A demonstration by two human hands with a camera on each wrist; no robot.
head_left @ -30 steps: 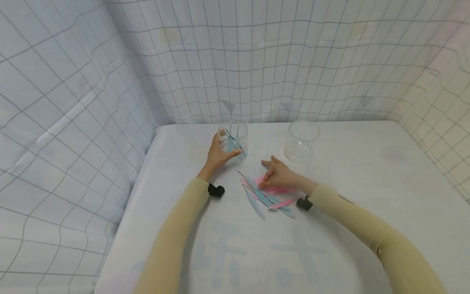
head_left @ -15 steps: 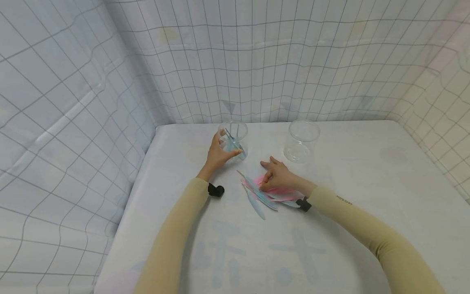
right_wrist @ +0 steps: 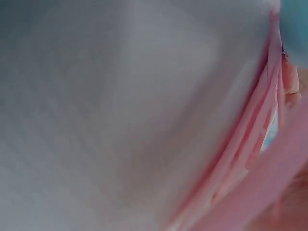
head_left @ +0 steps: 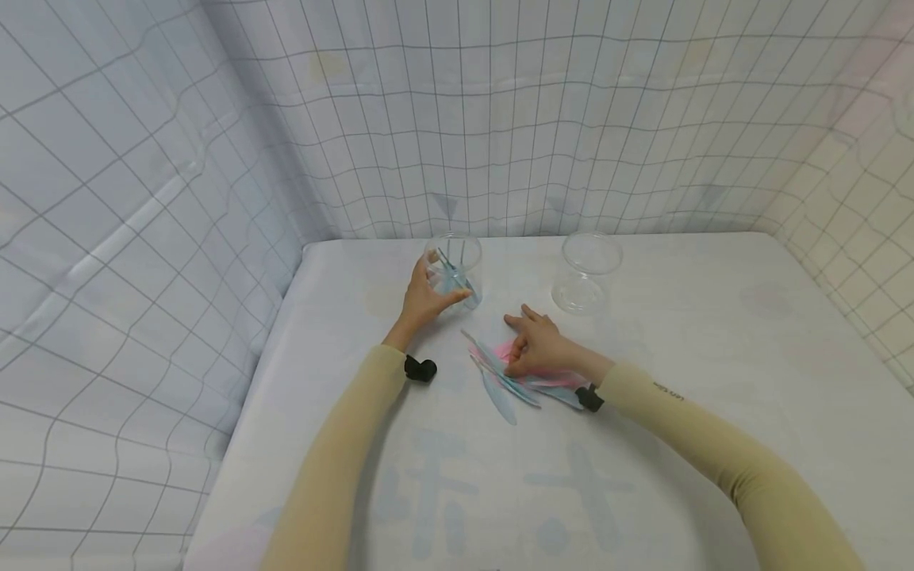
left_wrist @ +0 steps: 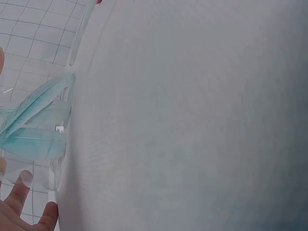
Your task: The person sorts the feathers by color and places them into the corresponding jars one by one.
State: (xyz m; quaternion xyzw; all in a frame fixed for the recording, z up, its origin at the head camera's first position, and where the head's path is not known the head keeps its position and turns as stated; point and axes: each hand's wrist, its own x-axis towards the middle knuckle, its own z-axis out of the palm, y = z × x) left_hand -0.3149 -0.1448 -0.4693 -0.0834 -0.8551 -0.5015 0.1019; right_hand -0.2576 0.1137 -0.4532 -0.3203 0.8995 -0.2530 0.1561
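On the left, a clear plastic cup (head_left: pixel 467 262) stands with several blue feathers (head_left: pixel 457 277) inside. My left hand (head_left: pixel 428 297) grips its side, thumb in front and fingers around the far side. The left wrist view shows the blue feathers (left_wrist: pixel 36 108) through the clear wall, fingertips below. Over a loose pile of pink feathers (head_left: pixel 503 350) and blue feathers (head_left: pixel 500 396), my right hand (head_left: pixel 543 345) pinches a feather with thumb and index finger, other fingers extended. Its colour is hard to tell. Pink feathers (right_wrist: pixel 240 144) lie close to the right wrist camera, blurred.
A second clear cup (head_left: pixel 587 277) stands at the back right, beyond my right hand. White cloth covers the table (head_left: pixel 685 317), printed with faint blue shapes. Gridded cloth walls (head_left: pixel 500 119) rise behind and at both sides.
My right hand has shifted slightly left within the pile, and the feathers under it have moved, the lower blue ones swinging toward the wrist. The left hand and cup have stayed put.
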